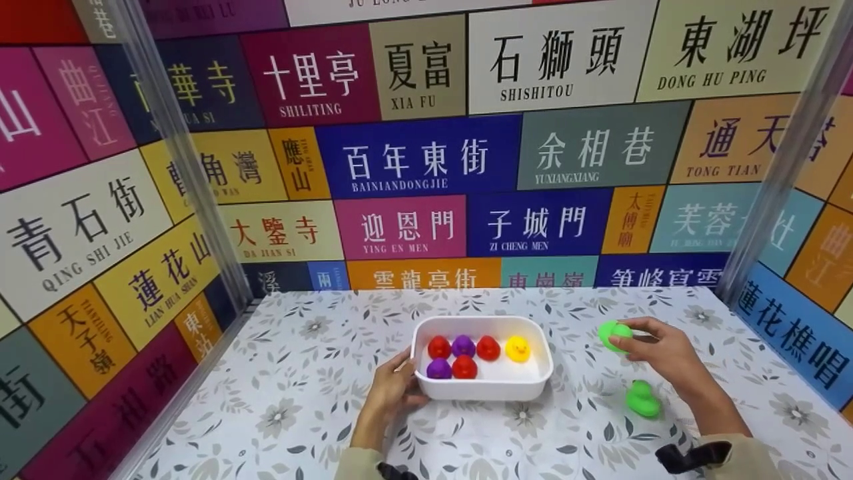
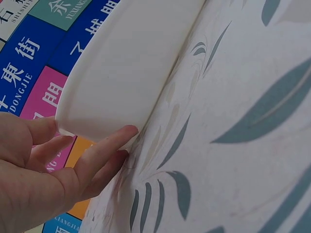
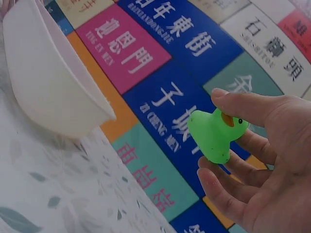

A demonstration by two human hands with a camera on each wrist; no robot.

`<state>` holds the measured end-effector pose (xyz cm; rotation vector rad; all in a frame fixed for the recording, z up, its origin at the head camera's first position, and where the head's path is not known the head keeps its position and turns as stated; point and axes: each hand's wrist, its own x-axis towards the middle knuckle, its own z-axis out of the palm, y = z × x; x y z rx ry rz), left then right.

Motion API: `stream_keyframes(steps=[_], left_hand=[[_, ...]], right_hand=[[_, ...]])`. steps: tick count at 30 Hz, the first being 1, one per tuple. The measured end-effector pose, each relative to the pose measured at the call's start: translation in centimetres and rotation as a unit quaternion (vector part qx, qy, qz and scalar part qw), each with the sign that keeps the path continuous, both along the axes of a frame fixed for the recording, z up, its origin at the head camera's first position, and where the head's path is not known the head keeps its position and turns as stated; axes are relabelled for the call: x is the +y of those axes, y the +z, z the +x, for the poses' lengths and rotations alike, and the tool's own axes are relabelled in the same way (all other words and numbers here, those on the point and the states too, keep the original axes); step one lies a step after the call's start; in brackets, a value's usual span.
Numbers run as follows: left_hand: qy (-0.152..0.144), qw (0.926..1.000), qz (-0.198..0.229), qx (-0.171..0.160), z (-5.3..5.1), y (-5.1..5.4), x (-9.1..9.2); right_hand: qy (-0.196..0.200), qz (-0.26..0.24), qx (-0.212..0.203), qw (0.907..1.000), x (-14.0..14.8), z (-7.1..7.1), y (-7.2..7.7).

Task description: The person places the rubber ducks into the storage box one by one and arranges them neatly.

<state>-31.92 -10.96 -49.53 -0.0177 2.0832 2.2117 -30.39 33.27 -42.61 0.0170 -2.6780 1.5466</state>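
Observation:
My right hand (image 1: 656, 345) pinches a green rubber duck (image 3: 211, 133) between thumb and fingers, above the table to the right of a white plastic box (image 1: 483, 390). Below that hand, a second green rubber duck (image 1: 643, 399) lies on the tablecloth. My left hand (image 1: 388, 392) holds the box's left end, its fingertips against the rim and lower wall (image 2: 112, 82). Inside the box are three red ducks (image 1: 488, 348), two purple ducks (image 1: 438, 369) and one yellow duck (image 1: 518, 349). The red and purple ones are grouped at the left; the yellow one sits at the right.
A white tablecloth (image 1: 280, 360) with grey flowers and leaves covers the table. Behind it rises a wall of coloured panels (image 1: 420, 157) with Chinese lettering. Clear upright posts (image 1: 193, 160) stand at the table's back corners.

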Motion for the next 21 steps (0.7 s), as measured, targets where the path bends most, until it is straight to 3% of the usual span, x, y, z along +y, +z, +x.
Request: stream_keyframes(steps=[7,21], left_hand=[[0.001,1.0000,-0.001,-0.005,0.0,0.1,0.1],[0.007,1.0000,0.001,-0.004,-0.1,-0.2,-0.1]], right_hand=[[0.000,0.003,-0.001,1.0000,-2.7,0.2,0.4],[0.030,0.002,-0.010,0.9995,-8.6,-0.1,-0.2]])
